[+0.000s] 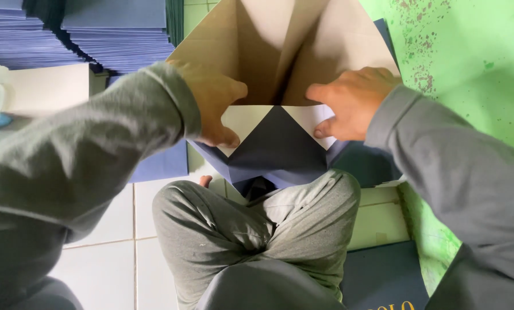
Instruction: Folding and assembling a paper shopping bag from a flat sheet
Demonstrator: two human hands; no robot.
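My left hand (214,103) and my right hand (351,100) both grip a half-folded paper bag (280,51), tan inside and navy blue outside. Each hand pinches one side of its folded end, where white corner flaps (242,120) flank a dark blue triangle (277,143). The bag rests over my crossed legs in grey trousers (257,229). Grey sleeves cover both my arms.
Stacks of flat blue sheets (119,28) lie at the upper left, next to a white sheet (44,86). A green wall (469,69) rises on the right. White floor tiles (119,241) show below left. A dark blue bag with gold print (383,281) lies at the bottom right.
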